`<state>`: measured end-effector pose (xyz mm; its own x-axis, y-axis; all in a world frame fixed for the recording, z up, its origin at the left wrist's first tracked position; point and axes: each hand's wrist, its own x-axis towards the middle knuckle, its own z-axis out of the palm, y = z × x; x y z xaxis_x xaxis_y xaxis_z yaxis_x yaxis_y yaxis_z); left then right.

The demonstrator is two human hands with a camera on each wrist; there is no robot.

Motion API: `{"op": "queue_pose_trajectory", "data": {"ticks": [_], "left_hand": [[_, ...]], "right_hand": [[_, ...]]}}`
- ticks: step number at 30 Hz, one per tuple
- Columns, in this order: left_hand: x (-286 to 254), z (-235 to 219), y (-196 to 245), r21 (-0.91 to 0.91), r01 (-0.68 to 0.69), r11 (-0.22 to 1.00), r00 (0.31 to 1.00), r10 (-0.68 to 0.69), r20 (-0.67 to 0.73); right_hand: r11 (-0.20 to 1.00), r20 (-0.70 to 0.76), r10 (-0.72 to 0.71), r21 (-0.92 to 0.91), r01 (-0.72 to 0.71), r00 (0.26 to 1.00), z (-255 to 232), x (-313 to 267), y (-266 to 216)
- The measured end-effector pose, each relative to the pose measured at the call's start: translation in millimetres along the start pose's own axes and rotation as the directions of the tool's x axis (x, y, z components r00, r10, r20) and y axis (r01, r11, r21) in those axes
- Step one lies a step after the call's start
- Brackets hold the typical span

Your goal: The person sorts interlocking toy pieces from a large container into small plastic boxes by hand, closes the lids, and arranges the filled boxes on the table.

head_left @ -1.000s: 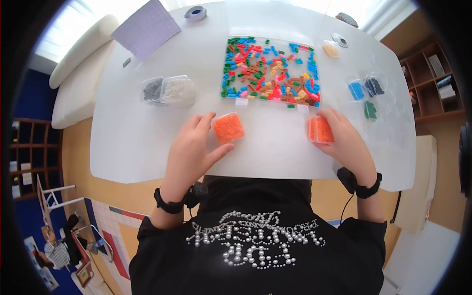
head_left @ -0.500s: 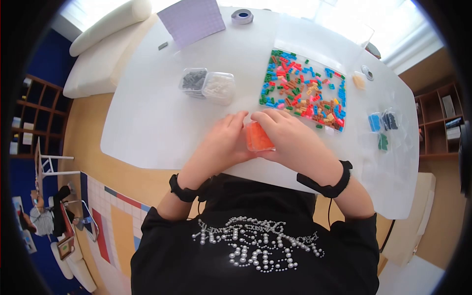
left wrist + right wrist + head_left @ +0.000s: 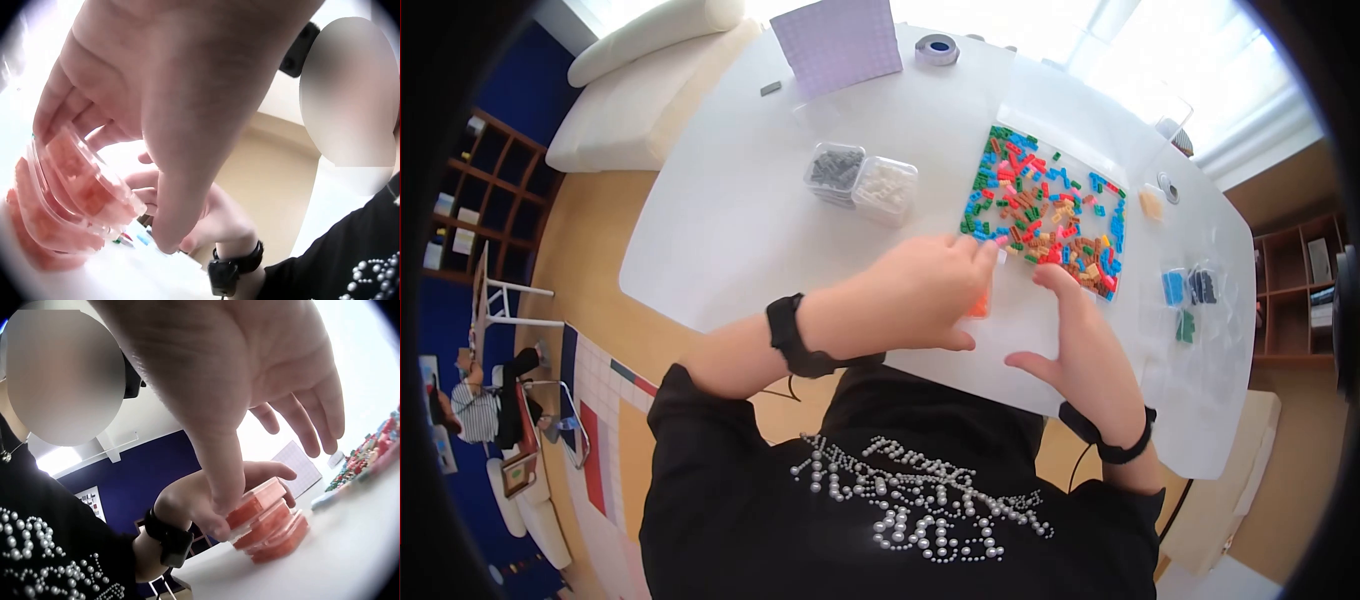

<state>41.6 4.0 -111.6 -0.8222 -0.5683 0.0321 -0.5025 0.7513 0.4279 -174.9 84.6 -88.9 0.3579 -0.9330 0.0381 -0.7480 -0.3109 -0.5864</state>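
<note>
My left hand point(image 3: 900, 295) curls over a stack of clear boxes with orange pieces point(image 3: 978, 304), which it mostly hides in the head view. Three boxes point(image 3: 270, 524) show in the right wrist view, slightly askew; left fingers reach round the far side of the top one, with the thumb near its close edge. The left wrist view shows the same stack point(image 3: 75, 181) beneath the palm. To the right, my right hand point(image 3: 1090, 350) is apart from the boxes, its thumb and fingers spread with nothing between them.
Behind the hands lies a tray of mixed coloured pieces point(image 3: 1050, 215). Boxes of grey point(image 3: 836, 170) and white pieces point(image 3: 886, 190) stand left of it; blue point(image 3: 1173, 287), dark and green pieces are at right. A tape roll point(image 3: 937, 49) and patterned sheet point(image 3: 837, 45) lie farther back.
Orange boxes that stood apart are now together. The right hand came in to them, then let go and moved right. The left hand now reaches over the stack, and the head view has shifted.
</note>
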Motion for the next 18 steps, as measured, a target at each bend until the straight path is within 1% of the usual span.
{"op": "queue_pose_trajectory", "data": {"ticks": [1, 2, 4, 5, 7, 11, 13, 16, 18], "left_hand": [[3, 5, -2, 0.042, -0.059, 0.997, 0.998, 0.058, 0.023], [6, 6, -1, 0.05, -0.051, 0.997, 0.999, 0.05, 0.018], [9, 7, 2, 0.163, -0.06, 0.985, 0.997, 0.053, 0.049], [8, 9, 1, 0.168, -0.055, 0.984, 0.998, 0.048, 0.049], [8, 13, 0, 0.162, -0.076, 0.984, 0.997, 0.079, -0.013], [5, 14, -1, 0.155, -0.081, 0.984, 0.995, 0.09, -0.048], [-7, 8, -6, 0.16, -0.106, 0.981, 0.994, 0.103, 0.029], [-42, -8, -23, 0.152, -0.076, 0.985, 0.996, 0.068, 0.052], [-72, -21, -38, 0.167, -0.001, 0.986, 1.0, -0.001, 0.009]], "right_hand": [[0.999, -0.012, 0.038, -0.005, -0.038, 0.999, -1, -8, 3], [0.997, -0.026, 0.075, -0.009, -0.076, 0.997, -2, -14, 6], [0.997, -0.036, 0.079, 0.007, -0.079, 0.996, -4, -29, 12], [0.995, -0.044, 0.097, 0.024, -0.096, 0.994, -5, -35, 14], [0.994, -0.05, 0.102, 0.05, -0.1, 0.993, -5, -44, 18], [0.988, -0.063, 0.12, 0.107, -0.112, 0.991, -4, -49, 20], [0.987, -0.073, 0.129, 0.109, -0.12, 0.989, -4, -52, 20], [0.983, -0.087, 0.147, 0.12, -0.136, 0.985, -6, -59, 24], [0.98, -0.087, 0.16, 0.137, -0.147, 0.983, -5, -65, 28]]}}
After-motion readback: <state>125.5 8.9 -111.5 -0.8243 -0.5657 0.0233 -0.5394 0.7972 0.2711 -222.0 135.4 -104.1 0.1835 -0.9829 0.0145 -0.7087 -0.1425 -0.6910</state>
